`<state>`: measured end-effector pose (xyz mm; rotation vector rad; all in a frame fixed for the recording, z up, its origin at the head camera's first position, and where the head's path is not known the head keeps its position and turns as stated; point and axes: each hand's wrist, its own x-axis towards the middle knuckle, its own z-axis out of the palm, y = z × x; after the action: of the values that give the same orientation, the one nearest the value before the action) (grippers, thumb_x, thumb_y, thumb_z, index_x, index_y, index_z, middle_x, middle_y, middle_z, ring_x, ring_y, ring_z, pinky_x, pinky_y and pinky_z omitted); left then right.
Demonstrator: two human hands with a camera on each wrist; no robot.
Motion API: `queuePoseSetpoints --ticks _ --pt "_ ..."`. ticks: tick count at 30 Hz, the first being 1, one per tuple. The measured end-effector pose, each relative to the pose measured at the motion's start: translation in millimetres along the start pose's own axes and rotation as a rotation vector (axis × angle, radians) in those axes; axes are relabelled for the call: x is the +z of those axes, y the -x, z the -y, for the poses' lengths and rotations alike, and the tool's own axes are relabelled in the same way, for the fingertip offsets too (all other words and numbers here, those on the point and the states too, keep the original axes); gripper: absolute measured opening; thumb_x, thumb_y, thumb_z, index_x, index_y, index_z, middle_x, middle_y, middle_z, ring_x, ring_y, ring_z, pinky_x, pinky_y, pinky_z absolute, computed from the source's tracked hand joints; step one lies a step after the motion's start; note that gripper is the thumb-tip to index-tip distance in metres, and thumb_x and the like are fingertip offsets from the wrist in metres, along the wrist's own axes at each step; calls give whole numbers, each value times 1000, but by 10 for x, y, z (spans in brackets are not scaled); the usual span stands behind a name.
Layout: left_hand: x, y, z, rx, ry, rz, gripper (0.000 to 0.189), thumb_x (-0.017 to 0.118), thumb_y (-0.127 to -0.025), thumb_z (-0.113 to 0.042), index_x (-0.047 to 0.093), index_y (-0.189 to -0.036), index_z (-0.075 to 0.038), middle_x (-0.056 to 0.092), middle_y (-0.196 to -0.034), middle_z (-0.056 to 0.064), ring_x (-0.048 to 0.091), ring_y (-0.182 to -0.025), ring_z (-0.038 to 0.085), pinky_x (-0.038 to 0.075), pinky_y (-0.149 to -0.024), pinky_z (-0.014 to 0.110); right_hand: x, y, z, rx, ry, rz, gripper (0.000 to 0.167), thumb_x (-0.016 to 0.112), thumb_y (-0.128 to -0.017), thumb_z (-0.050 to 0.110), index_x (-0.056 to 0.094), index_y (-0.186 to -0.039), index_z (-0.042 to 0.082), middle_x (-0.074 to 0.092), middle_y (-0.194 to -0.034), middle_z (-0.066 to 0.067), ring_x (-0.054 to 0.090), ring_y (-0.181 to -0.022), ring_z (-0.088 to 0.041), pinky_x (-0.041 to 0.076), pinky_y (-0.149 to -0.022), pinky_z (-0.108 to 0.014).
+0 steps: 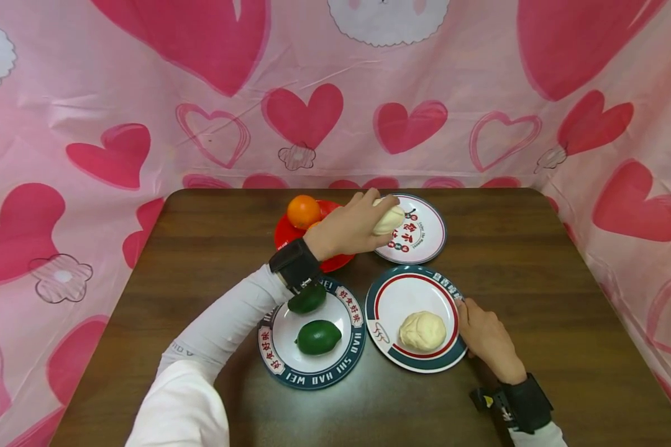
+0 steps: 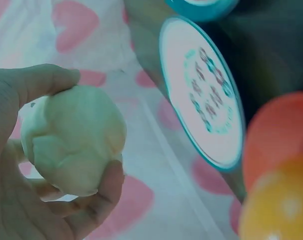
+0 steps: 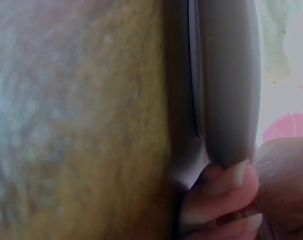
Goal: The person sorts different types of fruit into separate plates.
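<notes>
My left hand (image 1: 349, 225) holds a pale steamed bun (image 2: 74, 140) with thumb and fingers curled round it. In the head view it is above the gap between the red plate (image 1: 331, 266) and the white plate with red lettering (image 1: 425, 233). A second steamed bun (image 1: 422, 331) sits on the teal-rimmed plate (image 1: 405, 288) at the front right. At that plate's right rim is my right hand (image 1: 489, 338), gripping the edge. The right wrist view shows fingertips (image 3: 231, 192) curled at the plate's underside (image 3: 229, 75).
Oranges (image 1: 304, 212) sit on the red plate, partly hidden by the left hand. Below the left forearm, another teal-rimmed plate (image 1: 313, 380) carries two green lime-like fruits (image 1: 319, 337). All the plates stand close together on a brown wooden table (image 1: 212, 236) against a pink heart-patterned cloth (image 1: 408, 164).
</notes>
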<state>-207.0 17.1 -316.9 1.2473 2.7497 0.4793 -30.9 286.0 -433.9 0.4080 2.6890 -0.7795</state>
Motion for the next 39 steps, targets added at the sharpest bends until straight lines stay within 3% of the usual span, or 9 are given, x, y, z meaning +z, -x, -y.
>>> queuePoseSetpoints --ticks 6,13,20,24,29,39 --pt "95 61 -326 100 -52 85 73 66 -95 -49 34 -157 -27 48 -145 10 51 -122 25 59 -84 34 6 -9 -10 3 -9 -1 52 34 -109 44 47 -124 -5 57 -79 -13 57 -52 -20 46 -49 -32" --pt "365 95 -568 173 -37 212 68 62 -97 -53 35 -155 -33 46 -153 12 53 -130 28 59 -93 42 19 -19 -7 -2 -1 -18 47 35 -109 42 50 -118 -2 57 -76 -12 57 -50 -20 45 -48 -33" --pt "652 55 -584 210 -51 255 62 55 -99 -58 39 -154 -35 52 -144 9 55 -122 25 58 -92 37 13 -16 -7 -12 -9 -16 47 35 -110 41 49 -120 -3 56 -77 -12 57 -50 -20 46 -47 -33" --pt "772 44 -575 182 -34 310 62 51 -100 -60 37 -156 -37 50 -147 8 53 -124 24 57 -96 39 13 -16 -11 -9 -9 -16 46 35 -110 40 49 -120 -3 56 -77 -12 57 -50 -20 46 -47 -33" --pt "858 23 -579 139 18 388 63 52 -100 -60 34 -157 -41 44 -154 7 47 -133 25 54 -103 44 14 -14 -14 -4 -6 -14 45 36 -110 39 49 -120 -3 56 -77 -12 58 -50 -20 46 -48 -32" --pt "979 -20 -582 147 -16 433 58 42 -103 -62 34 -157 -44 44 -153 9 43 -139 30 51 -107 47 10 -3 -14 -24 -12 -38 45 36 -110 40 50 -118 -3 57 -77 -11 57 -50 -19 46 -49 -32"
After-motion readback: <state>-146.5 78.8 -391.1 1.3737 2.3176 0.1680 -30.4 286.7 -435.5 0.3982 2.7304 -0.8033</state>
